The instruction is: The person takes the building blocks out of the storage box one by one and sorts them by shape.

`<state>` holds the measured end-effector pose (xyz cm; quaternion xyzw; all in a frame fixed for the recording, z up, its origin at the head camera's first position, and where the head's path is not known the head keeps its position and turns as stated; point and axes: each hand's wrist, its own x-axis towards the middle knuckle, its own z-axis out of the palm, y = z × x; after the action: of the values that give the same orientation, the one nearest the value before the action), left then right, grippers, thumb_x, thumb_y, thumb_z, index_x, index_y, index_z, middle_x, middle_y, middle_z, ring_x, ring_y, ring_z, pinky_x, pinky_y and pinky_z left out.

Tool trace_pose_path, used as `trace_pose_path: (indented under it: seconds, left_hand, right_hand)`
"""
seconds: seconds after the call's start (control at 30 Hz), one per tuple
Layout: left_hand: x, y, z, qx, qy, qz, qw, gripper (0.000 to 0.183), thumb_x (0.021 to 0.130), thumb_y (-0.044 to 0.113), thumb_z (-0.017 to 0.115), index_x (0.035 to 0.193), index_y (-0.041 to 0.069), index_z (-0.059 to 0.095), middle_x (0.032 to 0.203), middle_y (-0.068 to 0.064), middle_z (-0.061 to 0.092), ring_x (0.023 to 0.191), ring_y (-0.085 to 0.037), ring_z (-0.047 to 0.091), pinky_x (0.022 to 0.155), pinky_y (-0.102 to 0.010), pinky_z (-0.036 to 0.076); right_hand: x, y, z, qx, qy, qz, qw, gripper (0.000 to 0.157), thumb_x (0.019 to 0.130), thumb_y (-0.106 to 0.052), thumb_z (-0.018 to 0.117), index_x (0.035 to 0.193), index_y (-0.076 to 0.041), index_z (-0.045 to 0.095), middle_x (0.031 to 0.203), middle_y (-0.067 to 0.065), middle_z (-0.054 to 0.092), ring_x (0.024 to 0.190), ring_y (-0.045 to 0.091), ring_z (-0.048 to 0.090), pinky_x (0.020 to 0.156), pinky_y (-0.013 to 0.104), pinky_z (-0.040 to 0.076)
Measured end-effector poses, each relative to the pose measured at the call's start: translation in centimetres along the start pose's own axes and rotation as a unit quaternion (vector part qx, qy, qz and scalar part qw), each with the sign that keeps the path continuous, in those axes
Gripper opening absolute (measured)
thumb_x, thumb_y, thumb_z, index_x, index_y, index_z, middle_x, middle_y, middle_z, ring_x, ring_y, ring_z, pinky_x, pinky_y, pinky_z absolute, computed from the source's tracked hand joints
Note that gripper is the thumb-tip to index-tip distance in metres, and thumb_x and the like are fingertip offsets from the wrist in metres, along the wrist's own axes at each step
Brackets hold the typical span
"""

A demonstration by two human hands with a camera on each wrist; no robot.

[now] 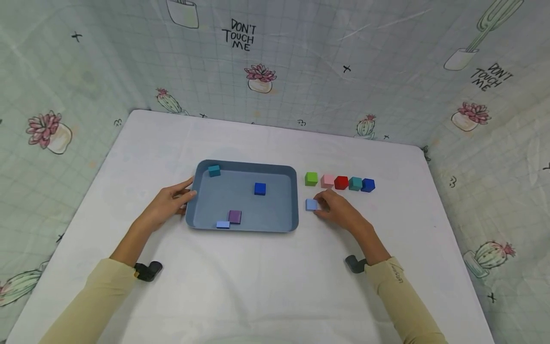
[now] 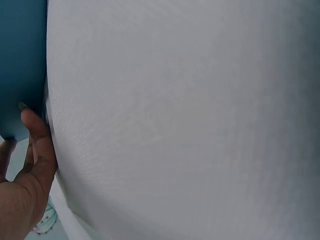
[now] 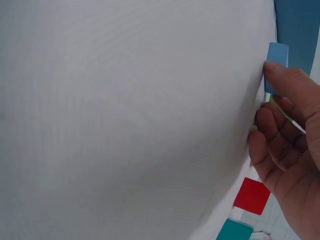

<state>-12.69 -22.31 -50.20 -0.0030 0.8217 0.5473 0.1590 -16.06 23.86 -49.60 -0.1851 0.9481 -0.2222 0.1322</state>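
Note:
At the left end of the blue-grey tray, my left hand holds the edge, its thumb at the rim and its fingers along the outer side. The left wrist view shows that hand against the tray wall. Just right of the tray, my right hand pinches a light blue block between thumb and fingers. Inside the tray lie a teal block, a dark blue block, a purple block and a flat-looking light blue block.
Beyond my right hand stands a row of blocks: green, pink, red, teal and dark blue. A white cloth covers the table. Patterned curtains rise behind it and at both sides.

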Motion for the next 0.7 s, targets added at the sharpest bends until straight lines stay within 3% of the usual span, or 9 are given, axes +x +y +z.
trace_pose_path:
  seconds: [0.23,0.33,0.47,0.7]
  left_hand:
    - [0.11,-0.05,-0.02,0.0,0.0,-0.004,1.0,0.064,0.096,0.036,0.054,0.15,0.02,0.023,0.134,-0.028,0.041,0.107,-0.037,0.054,0.071,-0.029,0.053]
    - [0.08,-0.01,-0.03,-0.001,0.0,-0.006,1.0,0.064,0.096,0.036,0.054,0.15,0.02,0.024,0.133,-0.028,0.042,0.107,-0.038,0.054,0.071,-0.028,0.053]
    - [0.05,0.07,-0.03,0.004,0.001,-0.009,1.0,0.064,0.097,0.036,0.053,0.15,0.02,0.023,0.133,-0.028,0.042,0.108,-0.038,0.054,0.072,-0.03,0.053]
    - [-0.08,0.2,-0.12,0.005,0.002,-0.009,0.9999,0.063,0.097,0.035,0.053,0.15,0.019,0.023,0.136,-0.028,0.04,0.11,-0.039,0.053,0.074,-0.032,0.053]
  right_hand:
    - [-0.21,-0.27,0.16,0.013,-0.001,0.016,1.0,0.068,0.078,-0.017,0.079,0.136,-0.011,0.044,0.107,0.005,0.056,0.1,0.019,0.053,0.087,0.036,0.049]
    - [-0.32,-0.45,0.15,-0.013,0.011,0.013,1.0,0.071,0.078,-0.021,0.079,0.137,-0.012,0.043,0.106,0.005,0.057,0.098,0.019,0.054,0.084,0.036,0.05]
    - [-0.43,-0.7,-0.07,-0.062,0.041,0.006,0.997,0.069,0.076,-0.026,0.081,0.134,-0.013,0.046,0.104,0.005,0.058,0.095,0.019,0.056,0.081,0.037,0.051]
    - [-0.46,-0.93,-0.35,-0.05,0.064,0.005,0.997,0.054,0.08,-0.027,0.077,0.126,-0.014,0.052,0.107,0.005,0.057,0.096,0.019,0.055,0.08,0.036,0.052]
